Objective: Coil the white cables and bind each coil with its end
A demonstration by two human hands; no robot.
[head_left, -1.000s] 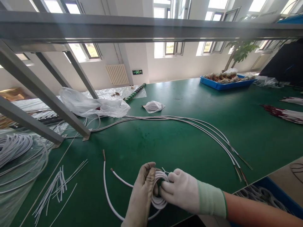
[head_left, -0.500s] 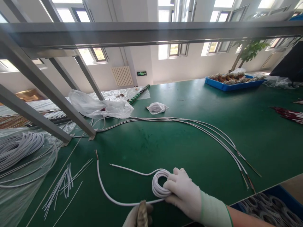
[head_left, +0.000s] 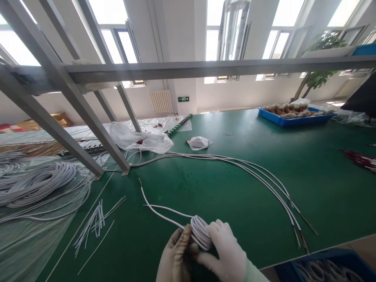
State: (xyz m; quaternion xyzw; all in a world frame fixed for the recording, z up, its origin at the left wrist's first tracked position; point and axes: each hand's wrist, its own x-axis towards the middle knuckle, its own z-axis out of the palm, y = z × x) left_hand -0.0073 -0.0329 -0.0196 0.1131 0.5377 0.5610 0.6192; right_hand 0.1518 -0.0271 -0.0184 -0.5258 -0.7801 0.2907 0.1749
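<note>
Low over the near edge of the green counter [head_left: 235, 184], the right hand [head_left: 227, 254] has its grip wrapped around the white wire coil [head_left: 201, 234], the left hand [head_left: 176, 256] apparently pinching its side, 2 tails [head_left: 160, 211] trailing left.

factory assembly workshop, green workbench [head_left: 235, 184], wire bundles [head_left: 35, 182], blue parts tray [head_left: 293, 119], steel frame [head_left: 188, 68]

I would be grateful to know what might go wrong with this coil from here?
1. The cable coil shows no tie and is only pinched between the left hand and right hand; a slack grip may let turns spring apart.
2. Its loose tails trail across the green table and might drag into the thin white strips.
</note>
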